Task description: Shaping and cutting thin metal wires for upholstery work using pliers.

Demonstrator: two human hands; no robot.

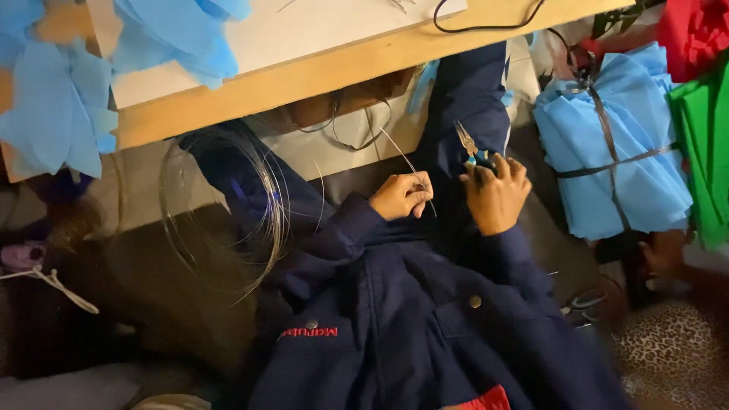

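Fingertips of the left hand (400,196) were pinched shut on a thin steel wire (406,161), gripping it low down, with the free end poking up and away toward the table edge (304,76). Right hand (495,196) was wrapped closed around the blue grips of a pair of needle-nose pliers (469,146), tips pointing up. Couldn't tell if the plier tips were parted or not, too small from where I stood. The pliers were near the wire but not touching it as far as I could see.

If you ask me, the way to do this bit well would be to keep the pinch close to where the pliers bite so the wire doesn't whip, and keep the springy end angled away from the face.

Further out, the wire ran back into a big loose coil (220,209) sitting over the person's left arm and lap, dark navy jacket (425,319) underneath.

Counts: two hands, one pair of pliers, one coil of wire. One bundle of blue fabric (611,152) tied with a dark strap off to the right, with red and green fabric beside it, plus loose blue fabric pieces (53,106) up on the left of the table. One black cable (486,26) across the tabletop.
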